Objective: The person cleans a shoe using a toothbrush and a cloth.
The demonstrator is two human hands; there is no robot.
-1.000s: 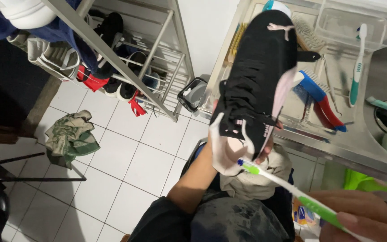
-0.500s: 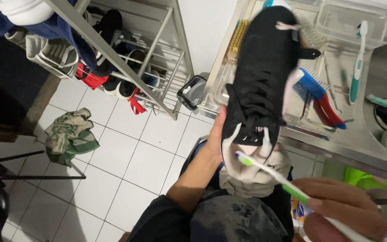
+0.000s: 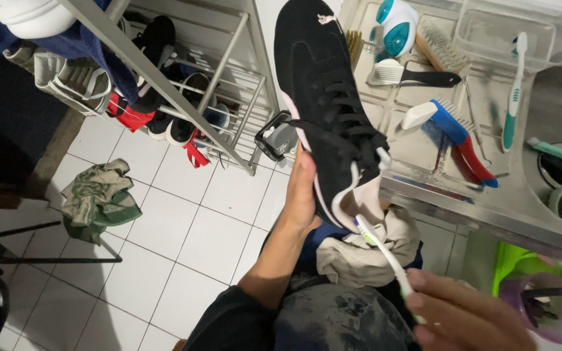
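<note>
In the head view, the left hand (image 3: 302,195) was cupped under a black shoe (image 3: 330,104), fingers wrapped round its heel, holding it up toe-away over the edge of the steel counter (image 3: 489,214). The right hand (image 3: 463,318) pinched one white and green toothbrush (image 3: 385,250), its bristles touching the pale heel lining. The shoe seemed held at the heel alone, so a hard stroke could probably twist it loose or tip it onto the brushes lying on the counter; a slip of the bristles might flick dirt onto the beige cloth (image 3: 365,250) on the lap.

By count: one shoe in hand, one toothbrush in hand, two more toothbrushes (image 3: 512,91) on the counter, one red and blue brush (image 3: 460,133), and one rag (image 3: 95,198) on the tiled floor.
</note>
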